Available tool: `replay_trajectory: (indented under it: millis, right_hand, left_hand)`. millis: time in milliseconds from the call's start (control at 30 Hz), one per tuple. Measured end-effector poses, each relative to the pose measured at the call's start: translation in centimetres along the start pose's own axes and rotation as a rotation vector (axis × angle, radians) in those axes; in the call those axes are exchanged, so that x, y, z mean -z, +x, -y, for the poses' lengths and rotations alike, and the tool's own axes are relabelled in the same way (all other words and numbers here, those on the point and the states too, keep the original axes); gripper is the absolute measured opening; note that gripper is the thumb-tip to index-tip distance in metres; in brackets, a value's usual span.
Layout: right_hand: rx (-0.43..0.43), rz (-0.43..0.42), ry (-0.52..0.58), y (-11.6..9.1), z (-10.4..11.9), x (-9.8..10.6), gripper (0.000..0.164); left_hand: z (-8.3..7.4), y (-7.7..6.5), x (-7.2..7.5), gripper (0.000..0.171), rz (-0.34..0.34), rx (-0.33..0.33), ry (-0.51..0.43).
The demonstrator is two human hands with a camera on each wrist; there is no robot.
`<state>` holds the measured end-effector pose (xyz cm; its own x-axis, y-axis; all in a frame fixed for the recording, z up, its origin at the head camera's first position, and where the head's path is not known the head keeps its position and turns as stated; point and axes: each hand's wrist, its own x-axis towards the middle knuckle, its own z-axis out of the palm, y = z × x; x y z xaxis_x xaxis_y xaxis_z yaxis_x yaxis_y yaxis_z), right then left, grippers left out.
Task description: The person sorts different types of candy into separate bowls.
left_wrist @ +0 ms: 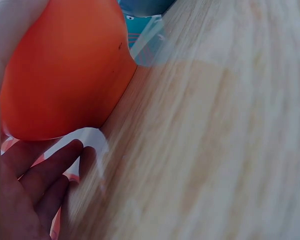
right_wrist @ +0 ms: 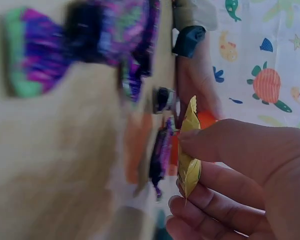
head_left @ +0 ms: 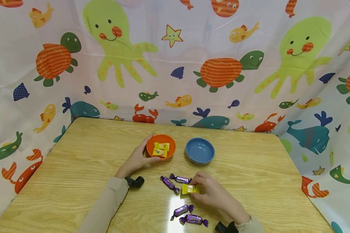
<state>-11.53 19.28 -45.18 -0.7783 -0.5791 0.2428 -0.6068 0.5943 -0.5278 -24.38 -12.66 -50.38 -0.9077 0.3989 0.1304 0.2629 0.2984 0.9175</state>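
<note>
My left hand (head_left: pixel 136 159) holds an orange bowl (head_left: pixel 160 138) by its side, thumb along the near rim and fingers around the left; in the left wrist view its orange wall (left_wrist: pixel 65 70) fills the upper left. Yellow wrapped candies (head_left: pixel 160 152) lie inside the bowl. Just above the table, my right hand (head_left: pixel 211 191) pinches another yellow wrapped candy (head_left: pixel 189 189) between thumb and fingers, seen edge-on in the right wrist view (right_wrist: pixel 191 155). Several purple twist-wrapped candies lie about it: a pair (head_left: pixel 169 184) beyond and to its left, others (head_left: pixel 193 219) nearer me.
A blue bowl (head_left: pixel 200 142) with nothing in it stands right of the orange one. The wooden table (head_left: pixel 250 168) ends at a curtain (head_left: pixel 169 58) printed with sea animals, which also hangs along both sides. Each wrist carries a black device (head_left: pixel 135 182).
</note>
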Motion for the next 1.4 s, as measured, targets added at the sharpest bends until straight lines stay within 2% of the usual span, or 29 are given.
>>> replay_trajectory:
  millis: [133, 333, 567, 733, 900, 1100, 1400]
  right_hand:
    - [0.027, -0.032, 0.024, 1.0, 0.1, 0.6, 0.023]
    - [0.016, -0.058, 0.056, 2.8, 0.5, 1.7, 0.022]
    - [0.042, -0.086, 0.051, 5.9, 0.4, 2.4, 0.020]
    - [0.025, -0.082, 0.021, 8.6, 0.5, 2.5, 0.020]
    - [-0.021, -0.074, 0.037, 11.5, 0.2, 1.8, 0.020]
    - [-0.050, -0.080, 0.040, 14.6, -0.2, 0.5, 0.022]
    - [-0.076, -0.055, -0.150, 17.6, -0.7, -2.0, 0.022]
  left_hand:
    - [-0.1, 0.0, -0.1, 0.107, -0.002, -0.005, -0.007]
    - [-0.1, 0.0, 0.0, 0.106, 0.006, 0.001, -0.020]
    - [0.0, 0.1, 0.1, 0.105, 0.009, 0.018, -0.019]
    - [0.1, 0.1, 0.1, 0.105, 0.006, 0.008, -0.016]
    - [0.1, 0.0, 0.1, 0.105, -0.004, -0.009, -0.007]
    - [0.2, 0.0, 0.1, 0.105, 0.000, 0.000, -0.015]
    - [0.1, -0.2, 0.2, 0.105, 0.005, 0.021, -0.030]
